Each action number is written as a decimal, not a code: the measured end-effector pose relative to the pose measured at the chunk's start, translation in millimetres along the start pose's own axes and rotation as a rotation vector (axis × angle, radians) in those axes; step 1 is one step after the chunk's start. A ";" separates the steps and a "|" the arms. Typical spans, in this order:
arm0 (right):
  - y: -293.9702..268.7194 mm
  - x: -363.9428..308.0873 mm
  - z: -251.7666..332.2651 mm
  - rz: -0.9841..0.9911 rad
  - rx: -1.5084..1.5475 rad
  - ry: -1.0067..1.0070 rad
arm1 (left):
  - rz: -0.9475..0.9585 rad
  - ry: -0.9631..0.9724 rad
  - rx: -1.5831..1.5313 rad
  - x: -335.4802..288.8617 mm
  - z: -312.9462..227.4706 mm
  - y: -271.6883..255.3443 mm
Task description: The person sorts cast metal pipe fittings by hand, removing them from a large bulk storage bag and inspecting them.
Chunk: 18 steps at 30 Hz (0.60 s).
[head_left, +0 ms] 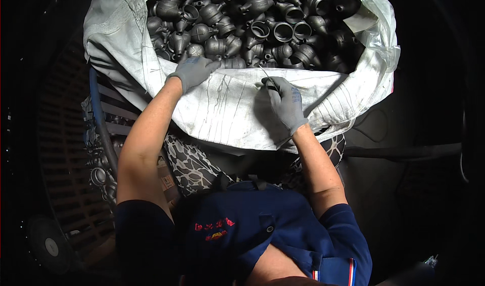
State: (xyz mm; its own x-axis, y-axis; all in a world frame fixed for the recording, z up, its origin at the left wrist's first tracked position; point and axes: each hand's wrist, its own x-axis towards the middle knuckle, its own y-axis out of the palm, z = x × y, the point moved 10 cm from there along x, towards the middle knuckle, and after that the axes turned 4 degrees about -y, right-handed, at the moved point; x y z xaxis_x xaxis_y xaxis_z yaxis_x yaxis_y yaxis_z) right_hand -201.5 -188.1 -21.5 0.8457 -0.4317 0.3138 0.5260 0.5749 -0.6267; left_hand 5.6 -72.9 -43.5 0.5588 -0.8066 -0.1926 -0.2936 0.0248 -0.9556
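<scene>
A big white woven sack stands open in front of me, filled with dark grey metal fittings, hollow and rounded with short necks. My left hand, in a grey glove, reaches over the near rim of the sack. Its fingers are spread and rest by the nearest fittings; nothing held shows in them. My right hand, gloved too, is in front of the folded-down sack wall. Its fingers close on a thin pointed tool with a dark grip, the tip pointing up and left toward the fittings.
At the left, more metal fittings lie beside a blue bar and a slatted rack. A brown cardboard box is near my left leg. A dark bar runs out to the right, with a thin cable above it.
</scene>
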 end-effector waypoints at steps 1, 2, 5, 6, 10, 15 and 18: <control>-7.6 -7.6 8.0 -0.049 0.038 -0.044 | 0.111 0.027 0.057 -12.3 -5.5 3.6; -16.0 -17.6 18.3 -0.063 0.077 -0.074 | 0.041 0.169 0.020 -33.6 -21.6 -8.9; -29.7 -45.9 42.9 -0.033 0.140 -0.095 | -0.104 0.438 0.043 -90.4 -50.5 -28.2; -30.3 -47.7 45.6 -0.028 0.145 -0.102 | -0.093 0.433 0.038 -92.9 -49.3 -26.4; -21.7 -45.8 33.8 -0.044 0.199 -0.078 | -0.220 0.649 0.075 -103.1 -69.0 -31.9; -11.8 -43.9 19.6 -0.010 0.238 -0.044 | -0.128 0.835 0.085 -86.5 -77.2 -27.6; -15.0 -47.0 9.7 -0.051 0.273 -0.039 | 0.528 0.329 -0.086 -18.7 -69.8 -5.3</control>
State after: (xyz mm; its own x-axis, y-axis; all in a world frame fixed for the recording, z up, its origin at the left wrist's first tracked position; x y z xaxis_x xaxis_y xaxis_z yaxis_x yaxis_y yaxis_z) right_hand -248.2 -169.8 -20.0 0.8176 -0.4405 0.3708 0.5682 0.7217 -0.3954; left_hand -57.4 -99.2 -19.2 0.0577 -0.8382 -0.5423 -0.5340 0.4331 -0.7262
